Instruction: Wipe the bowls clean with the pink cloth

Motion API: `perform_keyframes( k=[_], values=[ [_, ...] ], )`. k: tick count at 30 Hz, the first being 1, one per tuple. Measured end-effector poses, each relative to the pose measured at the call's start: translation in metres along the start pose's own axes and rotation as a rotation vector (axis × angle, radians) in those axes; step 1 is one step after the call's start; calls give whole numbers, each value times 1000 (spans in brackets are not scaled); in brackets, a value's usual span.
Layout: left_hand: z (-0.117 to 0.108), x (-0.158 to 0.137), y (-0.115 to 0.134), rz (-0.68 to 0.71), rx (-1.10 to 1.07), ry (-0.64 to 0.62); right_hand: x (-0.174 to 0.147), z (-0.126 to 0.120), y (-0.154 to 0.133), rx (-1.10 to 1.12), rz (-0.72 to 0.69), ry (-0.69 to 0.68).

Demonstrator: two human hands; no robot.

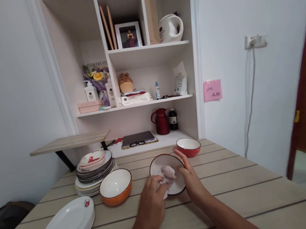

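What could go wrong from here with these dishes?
1. The tilted bowl could slip: the right hand grips one side of it, while the left hand holds the cloth inside it.
2. The red bowl sits close to the right hand, so a stray move might knock it.
3. The dish stack may shift if bumped: differently sized pieces are piled up, with the orange bowl close beside it.

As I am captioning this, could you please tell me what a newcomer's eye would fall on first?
Probably the centre, where the left hand holds a pale cloth inside a tilted bowl, and the right hand grips that bowl's side. Next might come the orange bowl to their left and the red bowl just beyond them.
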State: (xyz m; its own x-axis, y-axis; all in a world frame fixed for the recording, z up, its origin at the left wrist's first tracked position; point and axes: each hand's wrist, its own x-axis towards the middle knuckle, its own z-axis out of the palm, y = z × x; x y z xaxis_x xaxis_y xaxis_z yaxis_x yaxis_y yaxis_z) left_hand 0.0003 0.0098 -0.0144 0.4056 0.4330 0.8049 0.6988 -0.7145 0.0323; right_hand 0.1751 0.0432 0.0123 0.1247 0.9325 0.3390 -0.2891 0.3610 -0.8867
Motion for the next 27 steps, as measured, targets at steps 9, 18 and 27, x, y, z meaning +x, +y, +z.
perform_keyframes(
  k=[9,18,27],
  values=[
    [4,0,0,-110,-91,130,11,-14,6,-89,-76,150],
    [-3,5,-5,-275,-64,402,3,-10,10,-214,-132,88],
    [9,-4,-9,-335,140,308,-8,-5,16,-478,-433,-192]
  ],
)
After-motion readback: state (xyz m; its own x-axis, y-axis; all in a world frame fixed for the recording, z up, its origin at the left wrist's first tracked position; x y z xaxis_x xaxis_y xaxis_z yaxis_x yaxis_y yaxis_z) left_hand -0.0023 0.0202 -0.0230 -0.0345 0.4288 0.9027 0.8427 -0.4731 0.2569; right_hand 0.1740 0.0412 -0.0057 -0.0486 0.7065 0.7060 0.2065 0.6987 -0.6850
